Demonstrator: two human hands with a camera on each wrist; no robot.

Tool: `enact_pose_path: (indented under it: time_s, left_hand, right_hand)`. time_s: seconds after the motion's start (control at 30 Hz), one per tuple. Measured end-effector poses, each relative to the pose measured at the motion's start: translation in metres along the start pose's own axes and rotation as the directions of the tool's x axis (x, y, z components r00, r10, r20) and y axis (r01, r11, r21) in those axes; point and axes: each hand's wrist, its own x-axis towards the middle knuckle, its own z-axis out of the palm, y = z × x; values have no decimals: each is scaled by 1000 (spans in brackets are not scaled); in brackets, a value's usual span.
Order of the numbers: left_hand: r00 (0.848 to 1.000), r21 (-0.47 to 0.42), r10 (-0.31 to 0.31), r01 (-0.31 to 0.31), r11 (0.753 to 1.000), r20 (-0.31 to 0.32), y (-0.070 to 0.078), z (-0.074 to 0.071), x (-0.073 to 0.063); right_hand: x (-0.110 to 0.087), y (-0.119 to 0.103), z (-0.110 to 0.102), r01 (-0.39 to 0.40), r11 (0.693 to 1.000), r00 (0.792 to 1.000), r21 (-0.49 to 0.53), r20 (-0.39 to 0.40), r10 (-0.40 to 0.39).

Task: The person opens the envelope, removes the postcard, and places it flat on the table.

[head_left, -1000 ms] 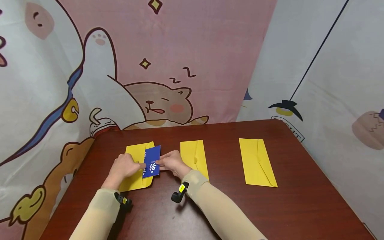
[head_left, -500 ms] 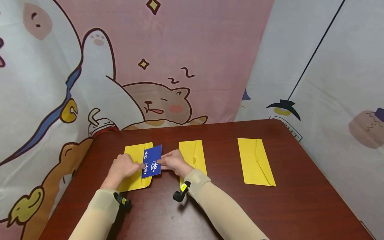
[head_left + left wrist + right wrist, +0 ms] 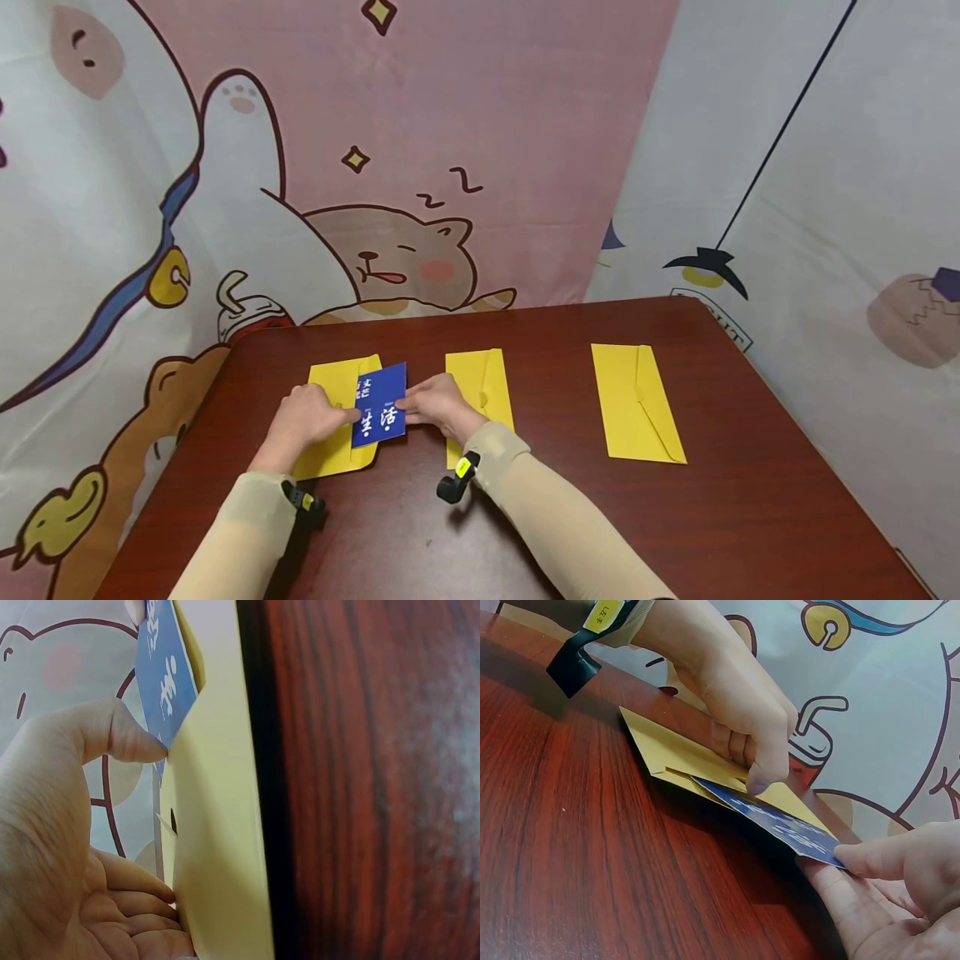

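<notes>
The right hand point(image 3: 441, 406) pinches the right edge of the card point(image 3: 382, 400), which lies directly leftward at the leftmost envelope's point(image 3: 339, 379) mouth over the bench point(image 3: 750, 500), exposed part longest front to back, while the left hand point(image 3: 303, 418), fingers bent, holds the envelope opposite.

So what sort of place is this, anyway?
Most likely a small indoor setup for recording handwork, though I can't be sure. A wrinkled, cartoon-printed backdrop rises right behind a dark reddish-brown table, and small black wrist-worn devices are in view.
</notes>
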Motion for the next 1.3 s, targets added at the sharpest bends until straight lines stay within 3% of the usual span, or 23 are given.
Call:
enact_pose_path:
  time_s: [0.63,1.1,1.3]
  left_hand:
    - [1000,-4,-3,3,1000,1,2,1,-1]
    - [1000,6,-14,14,1000,6,2,2,-1]
    - [1000,13,-7,7,1000,3,3,2,-1]
  right_hand:
    - [-2,-3,-13,-3,999,1000,-35,-25,2]
    - [-4,-4,-25,15,1000,1000,-4,16,-15]
    - [-4,-4,-30,3,1000,1000,-27,-2,-3]
